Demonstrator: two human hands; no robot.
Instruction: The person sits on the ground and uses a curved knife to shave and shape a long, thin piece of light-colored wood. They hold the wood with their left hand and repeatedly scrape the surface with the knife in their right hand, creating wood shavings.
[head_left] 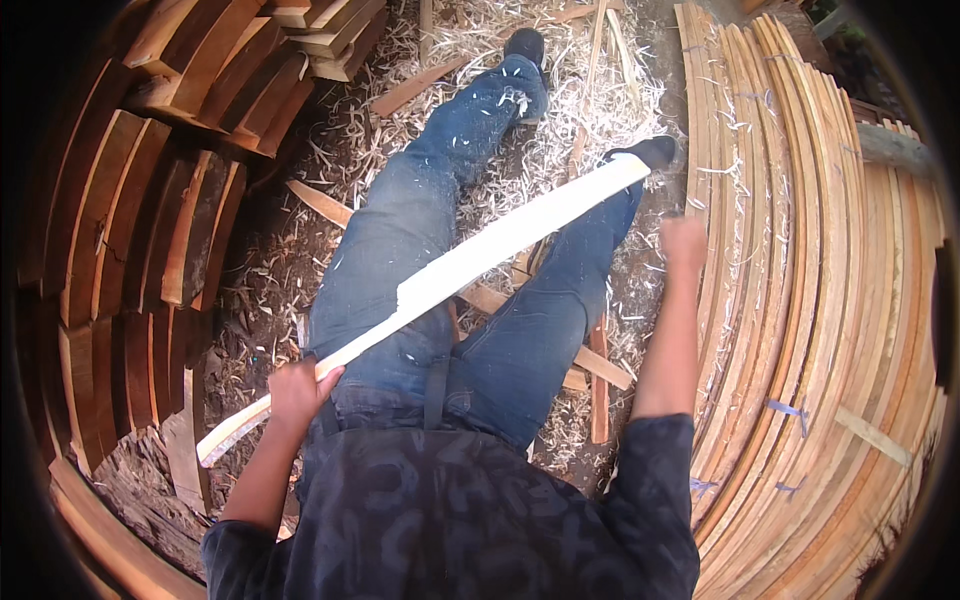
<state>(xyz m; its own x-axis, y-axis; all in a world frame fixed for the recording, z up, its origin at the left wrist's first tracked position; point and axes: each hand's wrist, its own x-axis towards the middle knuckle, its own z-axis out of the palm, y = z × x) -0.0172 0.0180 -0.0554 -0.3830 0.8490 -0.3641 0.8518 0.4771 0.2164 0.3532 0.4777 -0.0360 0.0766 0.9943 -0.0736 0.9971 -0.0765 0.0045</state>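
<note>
A pale, smooth wooden bat (525,232) with a broad blade and a narrow handle lies slantwise across my thighs. Its blade points to the far right, with the tip by my right foot. My left hand (298,392) is wrapped round the handle beside my left hip, and the handle's end sticks out past it at the lower left. My right hand (684,243) is closed in a fist, held apart from the bat at the edge of the stacked strips on the right. Whatever that fist may hold is hidden.
Long wooden strips (775,250), some tied with blue bands, are piled on the right. Stacked curved wood blocks (125,215) rise on the left. Curly shavings (390,150) and loose slats (600,385) litter the ground around my outstretched legs.
</note>
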